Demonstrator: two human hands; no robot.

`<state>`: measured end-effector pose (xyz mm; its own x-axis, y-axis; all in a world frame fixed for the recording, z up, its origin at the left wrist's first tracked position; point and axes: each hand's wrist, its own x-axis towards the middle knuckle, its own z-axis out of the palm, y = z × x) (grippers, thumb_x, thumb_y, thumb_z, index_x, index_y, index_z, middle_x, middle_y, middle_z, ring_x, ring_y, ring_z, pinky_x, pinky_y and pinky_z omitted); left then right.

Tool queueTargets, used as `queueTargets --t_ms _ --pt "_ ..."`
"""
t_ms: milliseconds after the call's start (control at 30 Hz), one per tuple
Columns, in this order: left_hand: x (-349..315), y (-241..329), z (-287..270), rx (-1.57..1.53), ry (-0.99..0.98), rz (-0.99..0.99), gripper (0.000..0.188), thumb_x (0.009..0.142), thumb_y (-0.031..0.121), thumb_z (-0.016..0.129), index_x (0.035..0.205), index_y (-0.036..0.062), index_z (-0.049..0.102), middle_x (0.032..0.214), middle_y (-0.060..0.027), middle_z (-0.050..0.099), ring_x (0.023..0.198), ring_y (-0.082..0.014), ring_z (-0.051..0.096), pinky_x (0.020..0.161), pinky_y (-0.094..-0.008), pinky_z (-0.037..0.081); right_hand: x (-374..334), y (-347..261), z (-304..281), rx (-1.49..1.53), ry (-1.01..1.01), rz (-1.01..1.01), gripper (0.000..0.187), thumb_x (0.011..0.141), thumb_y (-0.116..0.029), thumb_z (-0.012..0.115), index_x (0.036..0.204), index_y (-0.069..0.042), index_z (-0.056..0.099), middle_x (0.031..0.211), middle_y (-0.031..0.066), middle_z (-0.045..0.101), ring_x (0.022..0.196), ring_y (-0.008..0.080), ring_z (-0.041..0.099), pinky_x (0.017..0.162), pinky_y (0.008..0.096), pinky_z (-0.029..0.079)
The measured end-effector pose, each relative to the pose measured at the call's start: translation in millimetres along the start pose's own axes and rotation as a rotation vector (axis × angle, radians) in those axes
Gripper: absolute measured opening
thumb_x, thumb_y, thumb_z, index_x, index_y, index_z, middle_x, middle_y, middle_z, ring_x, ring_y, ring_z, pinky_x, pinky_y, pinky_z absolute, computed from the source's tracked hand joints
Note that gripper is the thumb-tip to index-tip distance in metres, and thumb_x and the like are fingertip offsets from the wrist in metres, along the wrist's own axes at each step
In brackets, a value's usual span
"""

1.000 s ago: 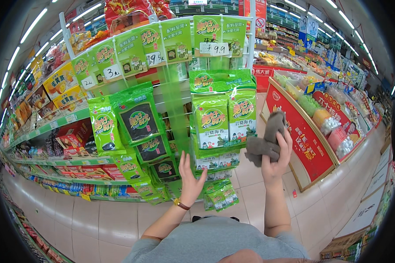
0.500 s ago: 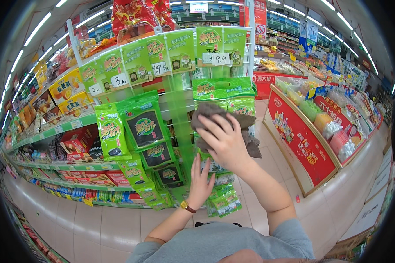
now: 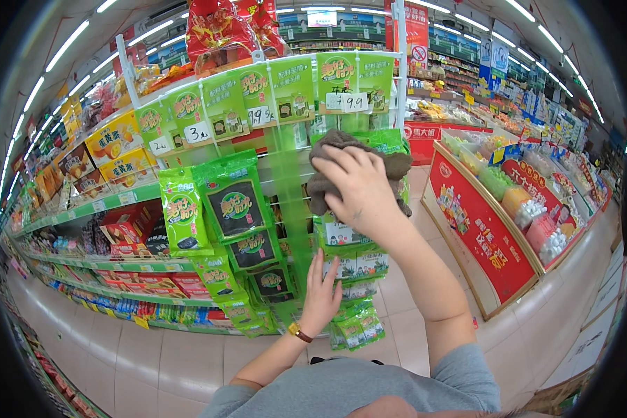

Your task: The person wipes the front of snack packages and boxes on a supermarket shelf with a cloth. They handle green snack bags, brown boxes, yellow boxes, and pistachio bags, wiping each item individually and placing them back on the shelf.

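A bunched grey-brown cloth (image 3: pixel 320 195) is under my right hand (image 3: pixel 361 182), pressed against the upper green snack packets (image 3: pixel 386 139) on the right of the hanging rack. The fingers curl over the cloth. Lower down, my left hand (image 3: pixel 321 296) has its fingers stretched upward beside the smaller hanging packets (image 3: pixel 362 265), with nothing in it. A watch (image 3: pixel 299 331) with a brown strap is on that wrist. Left of my hands hang green packets with dark fronts (image 3: pixel 237 207). Above them runs a row of green header cards (image 3: pixel 285 90) with price tags.
Shelves with yellow boxes (image 3: pixel 115 136) and red boxes (image 3: pixel 127 226) stretch away on the left. To the right stands a red bin counter (image 3: pixel 470 237) filled with wrapped sweets. Red bags (image 3: pixel 219 35) sit on top of the rack. Pale floor tiles (image 3: pixel 188 355) lie below.
My right hand has moved up slightly with the cloth, which is more bunched and hangs down less. More of the packets below it shows. My left hand has barely moved.
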<state>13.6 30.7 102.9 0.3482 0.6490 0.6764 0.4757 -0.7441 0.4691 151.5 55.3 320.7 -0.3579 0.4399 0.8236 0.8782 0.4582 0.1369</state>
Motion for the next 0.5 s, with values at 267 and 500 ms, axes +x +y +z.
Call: queueTargets --t_ms 267,500 --pt "0 -1 1 0.035 0.007 -0.007 0.062 0.082 0.002 0.059 0.14 0.0024 0.038 0.15 -0.0259 0.023 0.135 -0.0455 0.027 0.11 -0.0501 0.029 -56 -18 18 0.031 -0.026 -0.191 0.033 0.071 -0.015 0.067 0.103 -0.01 0.062 0.123 0.0048 0.056 0.115 0.0254 0.049 0.093 0.046 0.036" --pt "0 0 3 0.026 0.013 -0.005 0.054 0.083 0.003 0.059 0.133 -0.0015 0.042 0.149 -0.0276 0.023 0.135 -0.0458 0.027 0.11 -0.0505 0.028 -80 -13 -1 0.211 -0.071 -0.296 0.034 0.065 -0.012 0.065 0.099 -0.009 0.061 0.12 0.0052 0.059 0.111 0.025 0.054 0.086 0.0414 0.041"
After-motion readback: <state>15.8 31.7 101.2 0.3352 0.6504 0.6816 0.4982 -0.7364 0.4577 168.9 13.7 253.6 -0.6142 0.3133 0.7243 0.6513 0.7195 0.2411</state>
